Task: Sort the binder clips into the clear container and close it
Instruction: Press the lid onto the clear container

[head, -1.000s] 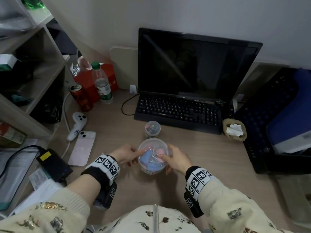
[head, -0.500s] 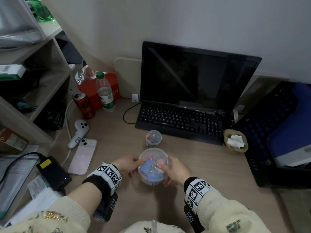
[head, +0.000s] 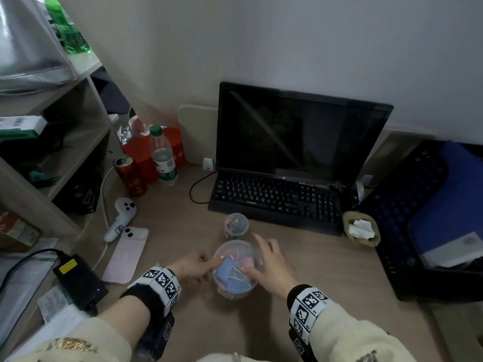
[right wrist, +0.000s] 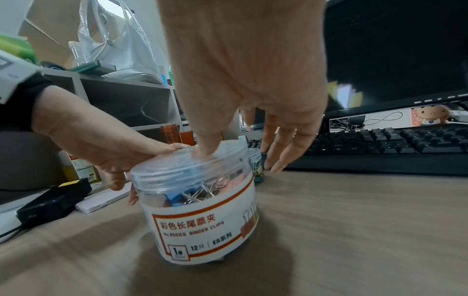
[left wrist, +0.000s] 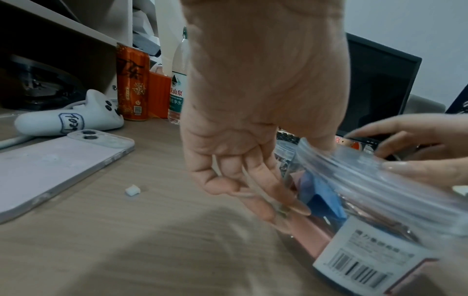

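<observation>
The clear container (head: 235, 273) stands on the desk with its clear lid (right wrist: 187, 162) on top. Through the wall I see blue and pink binder clips (head: 230, 267) with wire handles. My left hand (head: 198, 266) holds the container's left side, fingers curled against the wall (left wrist: 266, 196) and a fingertip on the lid's rim. My right hand (head: 266, 265) presses its thumb down on the lid (right wrist: 205, 148). Its other fingers (right wrist: 278, 152) are spread straight past the container's far side and touch nothing.
A small lidded jar (head: 236, 226) of coloured clips stands just behind the container, before the black keyboard (head: 277, 199). At left lie a pink phone (head: 125, 254), white controller (head: 121, 218), black power brick (head: 78, 280), red can (head: 130, 176) and bottle (head: 163, 158). A small basket (head: 362, 228) sits right.
My right hand's fingers have come off the container's right side and spread out, while the thumb stays on the lid. The left hand keeps its hold.
</observation>
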A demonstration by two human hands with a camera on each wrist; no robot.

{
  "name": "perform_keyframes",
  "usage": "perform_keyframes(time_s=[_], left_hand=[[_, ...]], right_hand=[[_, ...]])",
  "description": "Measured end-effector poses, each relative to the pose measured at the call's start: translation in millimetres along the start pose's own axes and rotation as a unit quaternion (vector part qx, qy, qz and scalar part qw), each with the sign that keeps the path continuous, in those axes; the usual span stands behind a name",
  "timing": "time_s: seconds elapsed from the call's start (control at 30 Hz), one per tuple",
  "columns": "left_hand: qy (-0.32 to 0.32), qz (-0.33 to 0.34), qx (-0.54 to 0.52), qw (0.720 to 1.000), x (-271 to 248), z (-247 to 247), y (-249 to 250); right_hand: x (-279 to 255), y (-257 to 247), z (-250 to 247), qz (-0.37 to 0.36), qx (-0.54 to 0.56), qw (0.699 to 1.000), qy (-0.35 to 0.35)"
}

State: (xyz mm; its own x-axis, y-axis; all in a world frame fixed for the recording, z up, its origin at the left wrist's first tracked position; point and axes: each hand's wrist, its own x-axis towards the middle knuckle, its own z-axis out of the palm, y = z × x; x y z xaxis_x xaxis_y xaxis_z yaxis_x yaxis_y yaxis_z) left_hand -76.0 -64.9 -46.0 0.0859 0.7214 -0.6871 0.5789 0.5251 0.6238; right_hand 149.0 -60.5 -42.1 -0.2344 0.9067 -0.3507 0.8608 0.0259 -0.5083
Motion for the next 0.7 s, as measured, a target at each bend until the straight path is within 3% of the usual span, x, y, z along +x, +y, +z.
perform_keyframes(time_s=[0.13,0.23,0.37,0.47,0.7], left_hand=[[0.056,0.015,-0.075,0.996,11,-9,-18],[0.113,0.06,-0.023,0.992,17,-10,-38],[0.056,0.16,0.157,0.973,13,9,-48],[0.054,0.212,0.157,0.963,10,24,-44],[0.053,0.235,0.131,0.962,28,29,-30]], right_hand=[[2,-10,-3,-0.065,-0.009,0.998,-0.015],[4,-25,2,-0.074,-0.021,0.995,-0.068],[10,-38,18,-0.046,-0.09,0.98,-0.172],[12,-38,25,-0.05,-0.137,0.975,-0.169],[15,-35,26,-0.095,-0.187,0.966,-0.154]])
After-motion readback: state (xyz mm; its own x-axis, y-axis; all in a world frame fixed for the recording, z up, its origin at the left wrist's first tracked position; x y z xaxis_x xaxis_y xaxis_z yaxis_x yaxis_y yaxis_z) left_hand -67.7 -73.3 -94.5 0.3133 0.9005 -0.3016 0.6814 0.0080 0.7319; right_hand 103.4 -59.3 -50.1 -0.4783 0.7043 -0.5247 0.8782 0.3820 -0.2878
